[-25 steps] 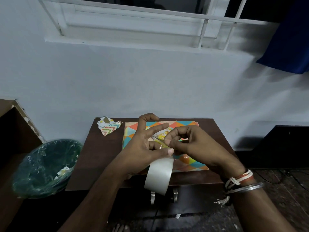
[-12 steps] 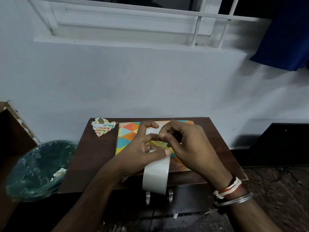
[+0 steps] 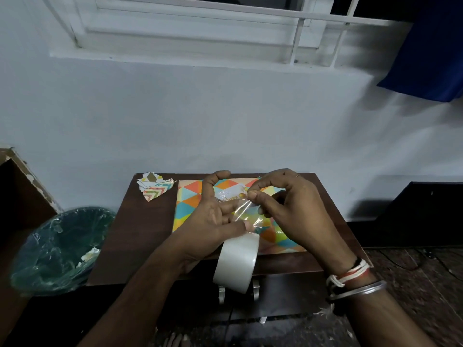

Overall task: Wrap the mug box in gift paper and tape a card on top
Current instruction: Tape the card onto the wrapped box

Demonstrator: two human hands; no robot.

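Left hand: I see it gripping the tape roll, thumb pressed where the tape leaves the roll, index finger lifted.
Right hand: thumb and fingertip pinch the free end of the tape strip.
Wrapped box: flat on the table in triangle-print paper, directly under both hands.
Card: a small pale piece on the box top toward the far side, partly hidden by fingers. I cannot tell whether any tape holds it yet.
Strip axis: it runs from the roll on my near side up and away to the right hand's pinch.
Deciding relation: the card lies below and just past the pinched end, between the two hands; the right hand looks nearer.
Next, as I judge it: lower the pinched end across a card edge.
Elsewhere: paper scraps at the far left corner, a lined bin on the floor to the left.
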